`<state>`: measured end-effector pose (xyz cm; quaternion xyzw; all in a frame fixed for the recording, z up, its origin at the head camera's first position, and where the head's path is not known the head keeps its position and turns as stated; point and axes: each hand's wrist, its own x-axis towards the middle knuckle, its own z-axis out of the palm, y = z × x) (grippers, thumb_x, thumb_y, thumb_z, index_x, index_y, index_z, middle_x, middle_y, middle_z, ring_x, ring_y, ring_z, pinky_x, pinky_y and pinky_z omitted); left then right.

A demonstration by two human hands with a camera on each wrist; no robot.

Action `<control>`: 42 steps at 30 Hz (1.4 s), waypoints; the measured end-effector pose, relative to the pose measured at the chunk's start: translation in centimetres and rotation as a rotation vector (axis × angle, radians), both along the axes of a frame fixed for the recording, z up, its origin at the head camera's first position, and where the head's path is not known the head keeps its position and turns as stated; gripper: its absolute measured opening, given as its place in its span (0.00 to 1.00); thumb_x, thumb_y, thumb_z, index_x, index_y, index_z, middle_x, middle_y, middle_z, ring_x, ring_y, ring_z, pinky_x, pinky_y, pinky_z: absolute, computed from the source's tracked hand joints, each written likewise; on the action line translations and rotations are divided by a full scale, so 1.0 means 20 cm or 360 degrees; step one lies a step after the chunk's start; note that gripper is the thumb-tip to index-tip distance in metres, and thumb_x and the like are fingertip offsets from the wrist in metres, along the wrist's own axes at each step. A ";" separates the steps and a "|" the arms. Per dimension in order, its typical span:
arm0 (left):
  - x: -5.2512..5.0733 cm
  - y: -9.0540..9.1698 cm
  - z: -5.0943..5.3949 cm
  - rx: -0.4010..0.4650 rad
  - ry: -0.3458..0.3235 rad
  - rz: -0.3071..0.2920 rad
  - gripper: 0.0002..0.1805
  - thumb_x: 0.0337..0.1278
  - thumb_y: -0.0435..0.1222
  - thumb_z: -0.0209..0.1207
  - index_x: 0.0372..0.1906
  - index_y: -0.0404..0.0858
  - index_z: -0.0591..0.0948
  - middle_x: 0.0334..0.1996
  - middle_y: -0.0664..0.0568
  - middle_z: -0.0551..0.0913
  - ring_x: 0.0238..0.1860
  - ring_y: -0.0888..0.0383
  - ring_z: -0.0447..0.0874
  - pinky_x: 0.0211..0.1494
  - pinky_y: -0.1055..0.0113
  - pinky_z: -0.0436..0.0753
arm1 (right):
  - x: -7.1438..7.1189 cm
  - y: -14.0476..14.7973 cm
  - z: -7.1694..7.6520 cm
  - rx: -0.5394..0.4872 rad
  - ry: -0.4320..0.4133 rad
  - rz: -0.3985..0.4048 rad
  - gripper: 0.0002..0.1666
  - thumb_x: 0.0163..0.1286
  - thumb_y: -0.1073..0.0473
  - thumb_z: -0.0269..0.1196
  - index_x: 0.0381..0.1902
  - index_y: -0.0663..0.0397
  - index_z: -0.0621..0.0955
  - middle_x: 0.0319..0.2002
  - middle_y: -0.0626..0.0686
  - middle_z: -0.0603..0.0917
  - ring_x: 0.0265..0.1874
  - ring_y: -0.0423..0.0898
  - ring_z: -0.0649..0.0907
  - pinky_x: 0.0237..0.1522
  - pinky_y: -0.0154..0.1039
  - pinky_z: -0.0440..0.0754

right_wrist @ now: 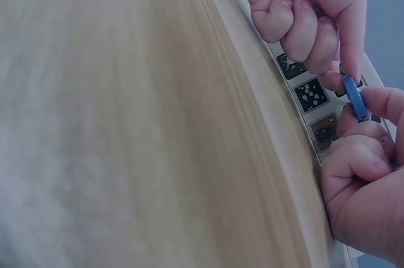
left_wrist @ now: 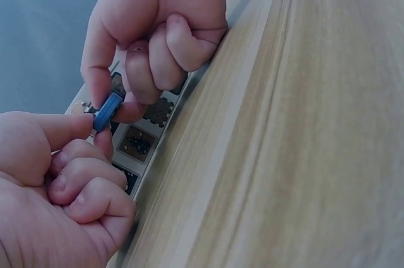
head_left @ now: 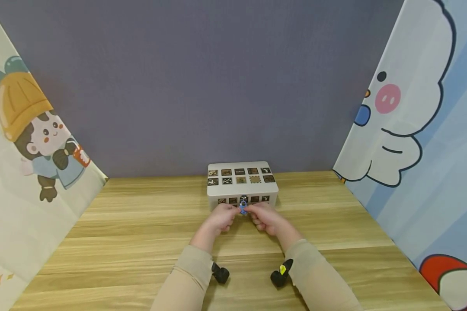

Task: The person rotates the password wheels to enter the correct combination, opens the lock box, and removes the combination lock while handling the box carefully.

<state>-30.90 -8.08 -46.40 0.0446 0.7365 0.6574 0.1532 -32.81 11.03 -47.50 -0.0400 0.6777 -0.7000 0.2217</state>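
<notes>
A white lidded box [head_left: 239, 189] with dark and brown picture squares stands against the back wall, its lid down. At the metal clasp [head_left: 244, 198] on its front is a small blue padlock [head_left: 243, 207]. My left hand [head_left: 221, 217] pinches the padlock from the left between thumb and forefinger. From the right, my right hand [head_left: 266, 217] pinches it the same way, the other fingers curled in. Both wrist views show the blue padlock [left_wrist: 107, 112] between the two pairs of fingertips. The fingers partly cover it, and how its shackle sits cannot be made out.
The box rests at the back of a wood-grain table [head_left: 148, 242]. A grey wall [head_left: 179, 86] rises right behind it. Printed cartoon panels flank the table on the left [head_left: 43, 129] and right [head_left: 404, 108]. A black wrist camera [head_left: 219, 273] sits on each sleeve.
</notes>
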 end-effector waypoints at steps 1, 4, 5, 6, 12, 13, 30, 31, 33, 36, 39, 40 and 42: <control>0.00 0.00 0.00 0.0001 -0.0003 -0.0002 0.15 0.73 0.37 0.57 0.49 0.28 0.82 0.13 0.61 0.60 0.13 0.66 0.54 0.15 0.74 0.56 | 0.00 0.00 0.00 0.0003 0.0004 0.0002 0.12 0.69 0.55 0.64 0.33 0.59 0.77 0.15 0.42 0.61 0.11 0.36 0.57 0.12 0.29 0.54; 0.00 0.00 0.00 0.0004 -0.0005 -0.0009 0.14 0.73 0.37 0.56 0.48 0.28 0.82 0.13 0.61 0.60 0.12 0.66 0.53 0.15 0.74 0.56 | -0.01 0.00 -0.01 0.0012 0.0014 0.0010 0.14 0.69 0.54 0.64 0.33 0.59 0.77 0.14 0.42 0.62 0.11 0.36 0.57 0.11 0.29 0.54; 0.00 0.00 0.00 0.0003 -0.0005 -0.0011 0.14 0.73 0.37 0.56 0.48 0.28 0.82 0.13 0.61 0.60 0.13 0.66 0.53 0.15 0.74 0.56 | -0.01 -0.01 -0.01 0.0018 0.0019 0.0013 0.14 0.69 0.54 0.64 0.32 0.59 0.76 0.14 0.42 0.62 0.11 0.36 0.57 0.11 0.29 0.54; 0.00 0.00 0.00 -0.0001 -0.0004 -0.0012 0.15 0.74 0.37 0.56 0.48 0.28 0.82 0.13 0.61 0.59 0.13 0.65 0.53 0.15 0.74 0.56 | -0.01 -0.01 -0.01 0.0025 0.0020 0.0012 0.14 0.69 0.53 0.63 0.32 0.59 0.76 0.14 0.42 0.62 0.11 0.36 0.57 0.11 0.29 0.54; 0.00 0.00 0.01 -0.0008 -0.0008 -0.0011 0.15 0.74 0.38 0.56 0.50 0.28 0.82 0.13 0.60 0.59 0.13 0.65 0.53 0.16 0.73 0.57 | -0.01 -0.01 -0.02 0.0052 0.0027 0.0002 0.12 0.69 0.54 0.62 0.32 0.56 0.76 0.14 0.42 0.61 0.10 0.37 0.57 0.11 0.29 0.54; 0.00 0.00 0.01 -0.0006 -0.0010 -0.0012 0.15 0.74 0.38 0.56 0.50 0.28 0.82 0.13 0.60 0.59 0.13 0.65 0.53 0.16 0.73 0.57 | -0.01 -0.01 -0.02 0.0053 0.0028 0.0001 0.12 0.69 0.54 0.62 0.32 0.56 0.76 0.13 0.42 0.61 0.10 0.37 0.57 0.11 0.30 0.54; 0.01 0.00 0.02 -0.0018 -0.0003 -0.0014 0.14 0.74 0.38 0.56 0.47 0.29 0.82 0.13 0.60 0.60 0.13 0.65 0.54 0.16 0.73 0.58 | -0.01 -0.02 -0.02 0.0059 0.0023 -0.0003 0.14 0.70 0.53 0.60 0.27 0.54 0.74 0.13 0.42 0.60 0.10 0.37 0.56 0.11 0.30 0.52; 0.01 0.00 0.02 -0.0019 -0.0002 -0.0014 0.14 0.74 0.38 0.56 0.47 0.29 0.82 0.13 0.60 0.60 0.13 0.65 0.54 0.16 0.73 0.58 | -0.01 -0.02 -0.02 0.0058 0.0027 -0.0001 0.14 0.70 0.53 0.61 0.27 0.55 0.74 0.13 0.42 0.60 0.10 0.37 0.56 0.11 0.30 0.52; 0.01 0.00 0.02 -0.0020 -0.0001 -0.0013 0.14 0.74 0.38 0.56 0.47 0.29 0.82 0.13 0.60 0.60 0.13 0.65 0.54 0.16 0.73 0.58 | -0.01 -0.02 -0.02 0.0054 0.0027 -0.0001 0.14 0.70 0.53 0.61 0.28 0.55 0.74 0.13 0.42 0.60 0.10 0.37 0.56 0.11 0.30 0.52; 0.00 0.00 0.02 -0.0021 0.0000 -0.0012 0.15 0.74 0.38 0.56 0.49 0.29 0.82 0.13 0.60 0.60 0.13 0.65 0.54 0.16 0.73 0.58 | -0.01 -0.02 -0.02 0.0045 0.0019 -0.0003 0.13 0.70 0.54 0.61 0.30 0.56 0.75 0.13 0.42 0.60 0.10 0.37 0.56 0.11 0.29 0.53; 0.00 0.00 0.01 -0.0016 -0.0004 -0.0010 0.15 0.74 0.38 0.56 0.50 0.28 0.82 0.13 0.60 0.60 0.13 0.65 0.54 0.17 0.74 0.58 | -0.01 -0.02 -0.02 0.0033 0.0009 -0.0010 0.12 0.70 0.54 0.61 0.31 0.56 0.76 0.14 0.42 0.61 0.10 0.36 0.56 0.11 0.29 0.53; 0.00 0.00 0.01 -0.0015 -0.0005 -0.0012 0.16 0.74 0.38 0.56 0.51 0.28 0.82 0.13 0.60 0.60 0.13 0.66 0.54 0.17 0.74 0.58 | -0.01 -0.02 -0.02 0.0028 0.0005 -0.0013 0.12 0.70 0.54 0.62 0.31 0.56 0.76 0.14 0.42 0.61 0.10 0.36 0.57 0.11 0.29 0.53; 0.00 0.00 0.01 -0.0013 -0.0004 -0.0015 0.16 0.74 0.38 0.56 0.51 0.28 0.82 0.13 0.61 0.60 0.13 0.66 0.54 0.17 0.74 0.58 | -0.01 -0.01 -0.02 0.0014 -0.0003 -0.0017 0.12 0.70 0.54 0.62 0.32 0.56 0.77 0.14 0.42 0.61 0.10 0.36 0.57 0.11 0.29 0.53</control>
